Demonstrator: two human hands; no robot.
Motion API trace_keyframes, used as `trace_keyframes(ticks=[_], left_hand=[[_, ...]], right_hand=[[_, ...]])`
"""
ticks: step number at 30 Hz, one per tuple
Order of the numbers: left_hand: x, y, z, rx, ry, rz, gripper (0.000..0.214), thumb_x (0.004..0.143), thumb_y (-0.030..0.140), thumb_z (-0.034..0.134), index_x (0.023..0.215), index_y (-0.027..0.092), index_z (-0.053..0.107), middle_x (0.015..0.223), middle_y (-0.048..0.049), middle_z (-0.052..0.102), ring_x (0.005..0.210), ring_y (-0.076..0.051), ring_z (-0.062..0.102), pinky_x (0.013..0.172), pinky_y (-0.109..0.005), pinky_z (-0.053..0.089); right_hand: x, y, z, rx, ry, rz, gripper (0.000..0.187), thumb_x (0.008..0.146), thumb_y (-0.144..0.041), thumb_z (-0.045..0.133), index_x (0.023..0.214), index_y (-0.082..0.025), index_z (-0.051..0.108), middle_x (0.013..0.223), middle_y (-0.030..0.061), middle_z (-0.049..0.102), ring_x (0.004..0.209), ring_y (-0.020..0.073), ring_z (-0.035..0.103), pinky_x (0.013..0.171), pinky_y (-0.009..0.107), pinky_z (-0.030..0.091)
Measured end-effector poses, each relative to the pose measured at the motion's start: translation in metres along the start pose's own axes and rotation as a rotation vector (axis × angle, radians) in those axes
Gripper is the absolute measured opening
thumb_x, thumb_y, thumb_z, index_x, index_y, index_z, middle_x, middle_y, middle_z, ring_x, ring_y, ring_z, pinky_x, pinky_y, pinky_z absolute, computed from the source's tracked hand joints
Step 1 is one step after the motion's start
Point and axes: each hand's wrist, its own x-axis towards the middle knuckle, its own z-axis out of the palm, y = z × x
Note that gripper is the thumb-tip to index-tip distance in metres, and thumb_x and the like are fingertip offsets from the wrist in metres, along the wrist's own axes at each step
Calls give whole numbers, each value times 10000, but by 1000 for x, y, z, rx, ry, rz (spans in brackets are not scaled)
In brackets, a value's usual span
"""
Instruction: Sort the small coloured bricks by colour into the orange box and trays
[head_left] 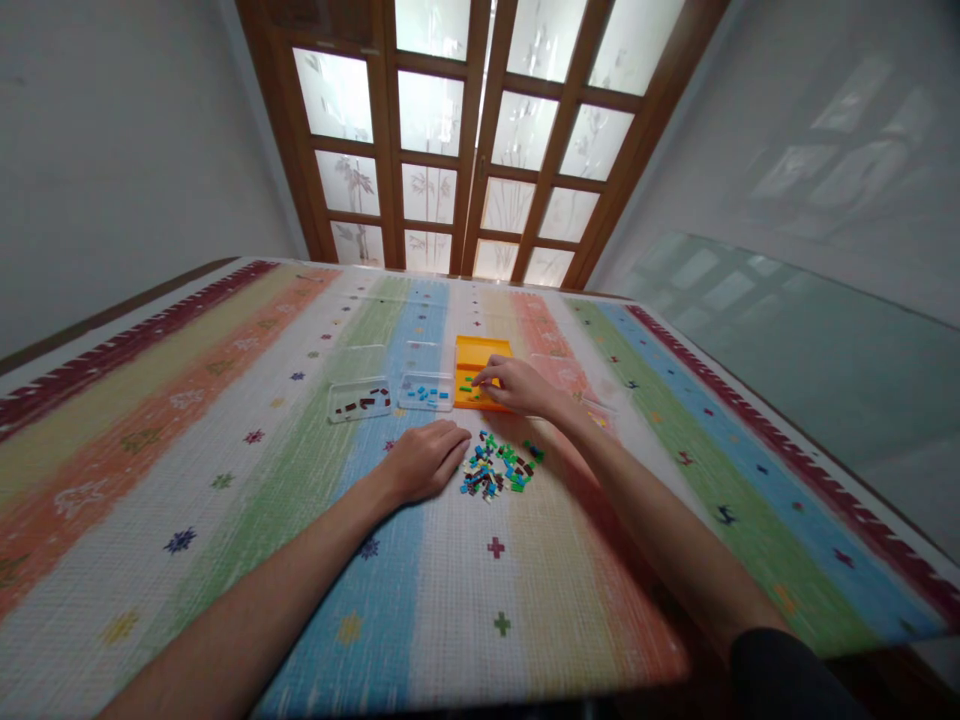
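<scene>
While a striped cloth (247,520) is being seen across the lower part of the frame, brown bricks (367,403) are being held in a left clear box (358,382), just left of the middle. Next, the left hand (424,462) is being rested on the cloth, palm down, near the middle. Its fingers are being held close together; whether a brick is being covered cannot be told. Just above it in the frame, blue bricks (422,391) are being held in a middle clear box (425,407). At the middle, green bricks (466,389) are being held in an orange box (482,351). Below that, a mixed pile of tiny bricks (495,470) is being seen beside the left hand. Over the orange box, the right hand (510,383) is being held with bent, narrow fingers; whether a brick is being pinched cannot be told. Farther right, a right clear box (604,408) is being partly hidden by the right arm (637,470).
</scene>
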Motion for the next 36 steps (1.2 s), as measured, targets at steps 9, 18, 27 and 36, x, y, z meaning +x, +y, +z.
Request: trace_keyframes(ticks=[9,18,27,36], left_hand=[[0,0,1,12,9,7,301,1037,272,364,1039,168,647,925,-96,704,849,-205,663,790,-340,550],[-1,-1,1,20,13,10,288,1033,270,376,1043,172,647,933,-87,708,853,-194,667,800,-326,549],[0,0,0,21,17,16,299,1035,276,375,1035,173,655,917,-87,701,849,-199,664,797,-328,545],[1,-1,-1,47,25,49,306,1041,268,371,1027,152,654,904,-91,705,832,-200,666,778,-318,544]], right_hand=[[9,-10,10,-115,-110,101,285,984,-184,525,1153,-167,754,1086,111,638,913,180,625,794,250,431],[-7,-2,3,-28,-45,35,252,952,-143,547,1118,-133,736,1049,109,654,923,185,617,833,269,433],[-68,-19,11,195,-66,-20,171,901,-136,604,997,-136,745,884,57,645,775,156,587,743,263,438],[-77,-22,25,288,3,60,123,913,-168,637,981,-145,737,848,41,658,727,142,581,703,252,428]])
